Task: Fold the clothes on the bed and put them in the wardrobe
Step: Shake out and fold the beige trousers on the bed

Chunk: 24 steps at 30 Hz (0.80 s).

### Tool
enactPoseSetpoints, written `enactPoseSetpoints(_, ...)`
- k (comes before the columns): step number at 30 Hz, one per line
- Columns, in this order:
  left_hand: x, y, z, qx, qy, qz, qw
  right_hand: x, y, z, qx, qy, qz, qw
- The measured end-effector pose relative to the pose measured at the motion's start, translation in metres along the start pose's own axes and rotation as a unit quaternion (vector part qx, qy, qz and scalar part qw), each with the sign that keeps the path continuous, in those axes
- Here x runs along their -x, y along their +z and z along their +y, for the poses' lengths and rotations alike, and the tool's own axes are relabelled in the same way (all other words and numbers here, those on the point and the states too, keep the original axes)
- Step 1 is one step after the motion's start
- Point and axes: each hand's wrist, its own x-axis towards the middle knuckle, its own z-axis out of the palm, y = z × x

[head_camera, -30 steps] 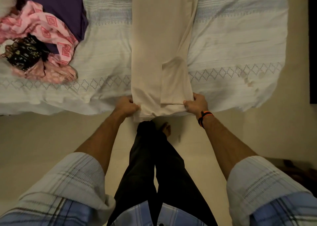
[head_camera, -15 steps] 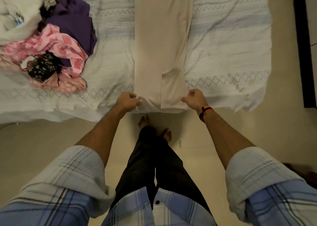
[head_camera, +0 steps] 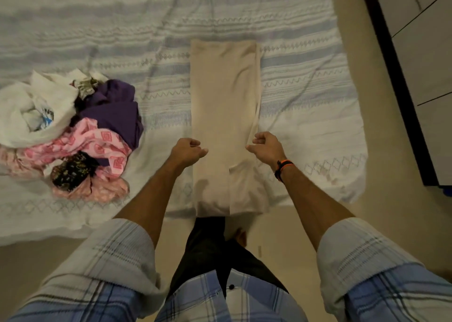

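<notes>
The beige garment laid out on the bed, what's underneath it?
The beige garment lies flat on the striped white bedsheet, which shows all around it. Whether anything else sits under the garment cannot be seen.

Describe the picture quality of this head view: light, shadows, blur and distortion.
Head view: dim, warm light with no glare; a soft shadow lies on the near end of the beige garment; the plaid sleeves and the bedsheet pattern look smeared, as from motion blur; the wide lens bows the bed's near edge; the left hand and right hand are fairly sharp.
</notes>
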Motion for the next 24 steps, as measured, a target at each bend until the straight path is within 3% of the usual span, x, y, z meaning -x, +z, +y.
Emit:
enactPoseSetpoints(13,-0.106,-0.036,0.119,-0.012,0.032,-0.051,0.998,-0.097,-0.019,-0.104,-0.001,0.015,0.043,0.999)
enactPoseSetpoints(24,-0.192,0.014,0.178,-0.034,0.072,-0.052,0.995,-0.21,-0.037,-0.111,0.062,0.031,0.056,0.996)
